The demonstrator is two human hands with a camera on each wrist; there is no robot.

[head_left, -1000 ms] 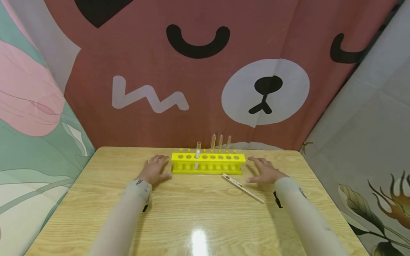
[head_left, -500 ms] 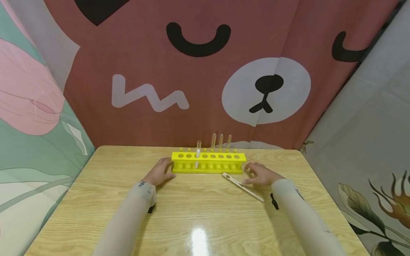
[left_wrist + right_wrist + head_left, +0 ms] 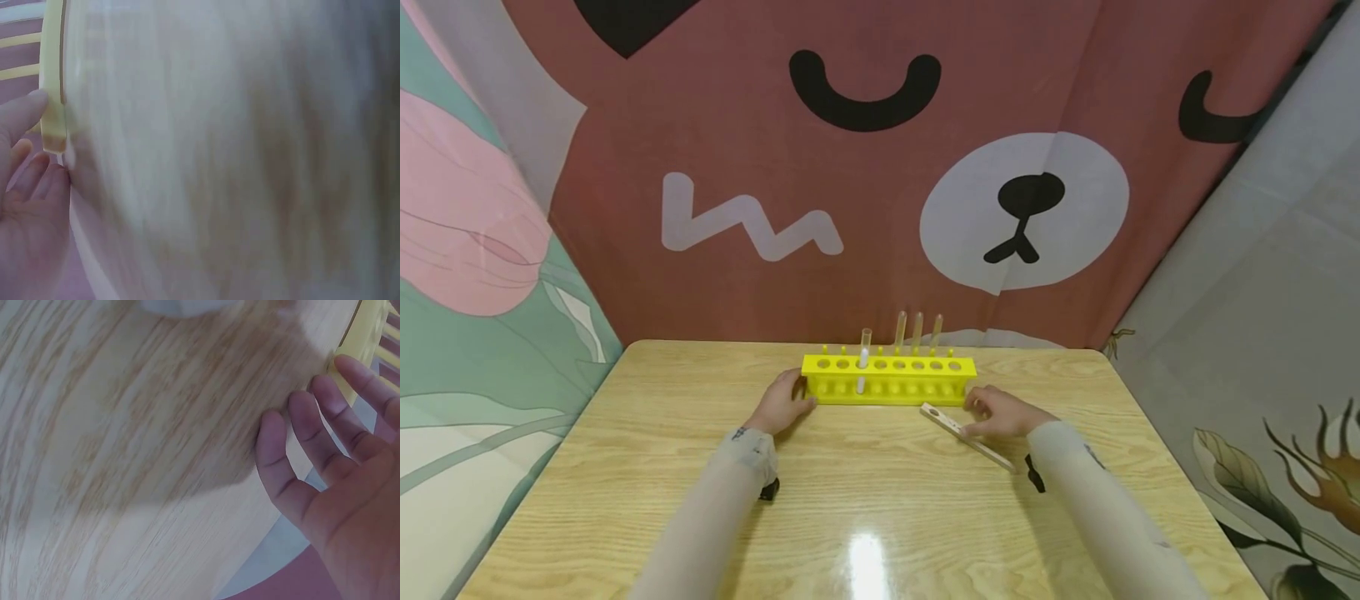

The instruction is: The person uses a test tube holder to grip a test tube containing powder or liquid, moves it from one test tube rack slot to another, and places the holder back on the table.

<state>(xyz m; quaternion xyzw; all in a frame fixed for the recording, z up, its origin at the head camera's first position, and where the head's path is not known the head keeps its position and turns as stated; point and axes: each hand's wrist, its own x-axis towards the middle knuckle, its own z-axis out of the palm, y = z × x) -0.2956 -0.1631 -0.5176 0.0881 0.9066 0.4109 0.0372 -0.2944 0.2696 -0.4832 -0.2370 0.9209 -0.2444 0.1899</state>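
A yellow test tube rack (image 3: 831, 373) stands near the table's back edge. My left hand (image 3: 779, 406) is at its left end. In the left wrist view its thumb touches the rack (image 3: 53, 119), and the other fingers lie loosely bent just past the end. My right hand (image 3: 1003, 412) is at the right end, its fingers gently bent; in the right wrist view a fingertip (image 3: 345, 361) meets the rack. One upright test tube (image 3: 863, 358) with white contents stands in the rack. Several clear inverted tubes (image 3: 918, 329) stand behind. A wooden test tube clamp (image 3: 942, 418) lies diagonally under my right thumb.
The wood-grain table (image 3: 850, 475) extends toward me from the rack. A reddish-brown curtain (image 3: 865, 208) with a bear print hangs close behind the table's back edge. Patterned cloths hang at the left (image 3: 460, 200) and right (image 3: 1262, 275).
Both hands have moved inward to the rack's ends, the left toward the right and the right toward the left. My right thumb now reaches over the clamp. The rack keeps its place.
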